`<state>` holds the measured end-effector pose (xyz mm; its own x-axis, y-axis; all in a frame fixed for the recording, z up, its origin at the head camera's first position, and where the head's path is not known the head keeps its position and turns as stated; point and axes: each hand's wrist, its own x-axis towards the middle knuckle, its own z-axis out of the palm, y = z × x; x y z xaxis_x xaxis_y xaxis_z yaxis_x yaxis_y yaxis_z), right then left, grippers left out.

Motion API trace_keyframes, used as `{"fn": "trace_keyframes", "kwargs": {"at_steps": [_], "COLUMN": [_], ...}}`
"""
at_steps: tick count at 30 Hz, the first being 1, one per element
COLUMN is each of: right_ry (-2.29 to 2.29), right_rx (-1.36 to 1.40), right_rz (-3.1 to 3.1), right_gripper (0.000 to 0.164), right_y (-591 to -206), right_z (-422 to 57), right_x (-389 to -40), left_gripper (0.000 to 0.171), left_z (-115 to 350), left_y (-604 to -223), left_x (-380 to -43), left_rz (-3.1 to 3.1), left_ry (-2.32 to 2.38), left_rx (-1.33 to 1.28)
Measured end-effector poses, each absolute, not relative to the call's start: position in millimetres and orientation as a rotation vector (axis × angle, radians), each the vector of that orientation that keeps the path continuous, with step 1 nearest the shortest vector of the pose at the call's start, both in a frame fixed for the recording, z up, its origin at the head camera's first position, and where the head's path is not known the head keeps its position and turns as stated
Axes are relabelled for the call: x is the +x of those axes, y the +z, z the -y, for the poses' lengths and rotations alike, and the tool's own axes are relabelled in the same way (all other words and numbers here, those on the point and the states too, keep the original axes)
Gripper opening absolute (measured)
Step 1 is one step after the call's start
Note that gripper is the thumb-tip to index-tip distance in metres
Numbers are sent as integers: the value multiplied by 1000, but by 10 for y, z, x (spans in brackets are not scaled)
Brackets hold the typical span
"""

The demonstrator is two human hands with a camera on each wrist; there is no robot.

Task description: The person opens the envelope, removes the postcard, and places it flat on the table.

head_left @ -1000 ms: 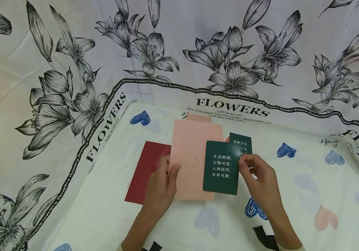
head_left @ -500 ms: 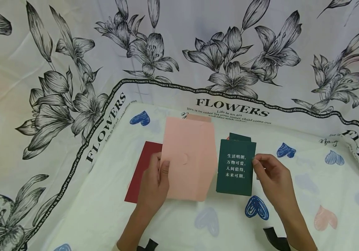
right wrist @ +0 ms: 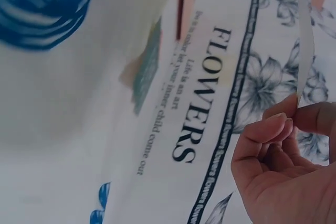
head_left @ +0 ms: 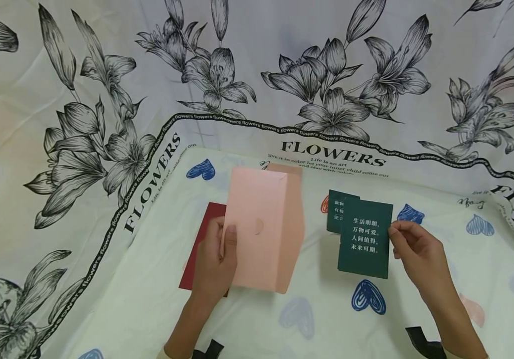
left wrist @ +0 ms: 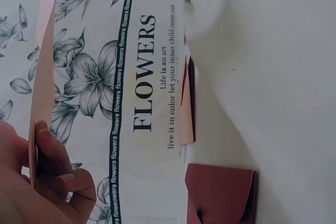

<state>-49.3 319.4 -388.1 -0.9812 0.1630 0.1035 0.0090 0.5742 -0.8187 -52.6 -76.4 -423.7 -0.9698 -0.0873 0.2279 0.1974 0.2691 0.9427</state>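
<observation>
At lower centre, I see the left grip (head_left: 212, 259) pinch a pink envelope (head_left: 258, 234), partly hiding a red envelope (head_left: 213, 210); right of centre, the right grip (head_left: 420, 257) pinches a green card (head_left: 365, 262) overlapping a second card (head_left: 335, 219). Heart-printed cloth (head_left: 149, 299) lies beneath; flower-printed fabric (head_left: 279, 30) exits the top edge.

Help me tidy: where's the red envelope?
In the head view, the red envelope lies left of centre, partly hidden by the left hand and pink envelope.
</observation>
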Motion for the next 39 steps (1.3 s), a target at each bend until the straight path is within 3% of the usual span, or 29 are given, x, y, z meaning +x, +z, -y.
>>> {"fn": "trace_keyframes", "kwargs": {"at_steps": [9,18,28,39], "right_ry": [1387,1412,1322,1243], "right_rx": [-257,-390,-422,-457], "right_rz": [2682,2733,2829,2909], "right_gripper": [30,30,52,63], "right_y": [-3957,-4025,-4107,-4190], "right_z": [-3594,-3941,-4105,-4267], "right_x": [-526,-624,-779,-1060], "left_gripper": [25,40,55,51], "left_z": [734,680,638,613], "left_y": [-4239,-4248,-4273,-4259], "left_x": [-525,-515,-496,-455], "left_rz": [2283,2285,2322,2401], "left_ry": [-1845,-1949,-1956,-1896], "left_rx": [-104,-61,-158,-162]}}
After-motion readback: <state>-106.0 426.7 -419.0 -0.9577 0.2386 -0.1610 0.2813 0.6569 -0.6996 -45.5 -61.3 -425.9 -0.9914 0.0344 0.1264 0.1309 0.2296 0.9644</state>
